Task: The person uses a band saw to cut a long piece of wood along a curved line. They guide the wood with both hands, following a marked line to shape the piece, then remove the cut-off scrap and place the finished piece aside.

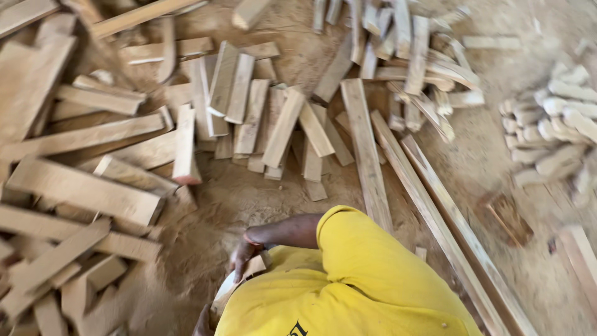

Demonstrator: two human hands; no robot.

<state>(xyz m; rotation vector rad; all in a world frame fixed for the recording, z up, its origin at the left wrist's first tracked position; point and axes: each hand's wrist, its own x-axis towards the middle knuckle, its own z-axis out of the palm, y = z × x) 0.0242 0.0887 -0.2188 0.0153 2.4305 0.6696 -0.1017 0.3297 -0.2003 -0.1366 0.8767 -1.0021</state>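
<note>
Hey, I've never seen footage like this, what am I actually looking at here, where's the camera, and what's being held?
There is no machine here, only a person working with bare hands. The one picture comes from a camera worn on the head, looking down.

At the bottom is a yellow shirt. A bare arm comes out of its sleeve, and the hand grips a pale piece of wood. A second hand peeks in at the bottom edge. I cannot tell which is left or right.

The sawdust-covered ground is strewn with short planks. Long strips lie on the right, and a pile of rounded pieces sits at the far right.
</note>
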